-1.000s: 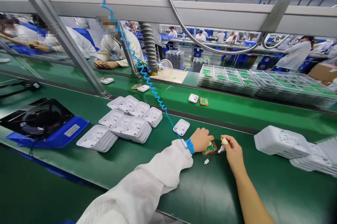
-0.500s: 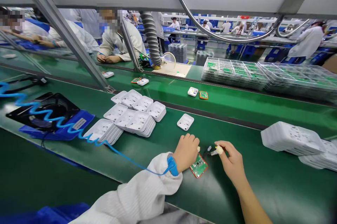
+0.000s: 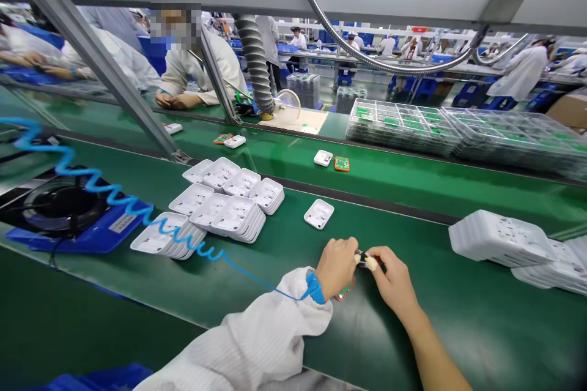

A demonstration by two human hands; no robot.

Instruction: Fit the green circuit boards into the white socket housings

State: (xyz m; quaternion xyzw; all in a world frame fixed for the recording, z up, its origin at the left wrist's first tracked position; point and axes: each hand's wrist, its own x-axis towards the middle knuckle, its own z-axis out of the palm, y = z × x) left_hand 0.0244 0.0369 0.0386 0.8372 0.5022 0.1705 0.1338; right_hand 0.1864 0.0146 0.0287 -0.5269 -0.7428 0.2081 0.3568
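Note:
My left hand (image 3: 338,267), with a blue strap at the wrist, and my right hand (image 3: 391,275) meet over the green bench (image 3: 275,268). Between their pinched fingertips, which wear pale finger covers, is a small dark and silvery part (image 3: 362,258), too small to make out fully; both hands grip it. Under my left hand lies a green circuit board with a red-orange edge (image 3: 345,290), mostly covered by the hand. A single white plastic cover (image 3: 319,214) rests on the bench beyond my left hand.
Stacked white covers (image 3: 238,215) stand left, more (image 3: 502,238) at right. A black fan (image 3: 68,198) sits far left, near a coiled blue cord (image 3: 117,198). Behind, a green belt (image 3: 284,155) carries boards and covers; clear trays (image 3: 403,125) and a person (image 3: 202,67) are beyond.
My hands have come together at the small part, and my left hand now covers most of the board. The view has shifted slightly; pieces on the belt sit further left.

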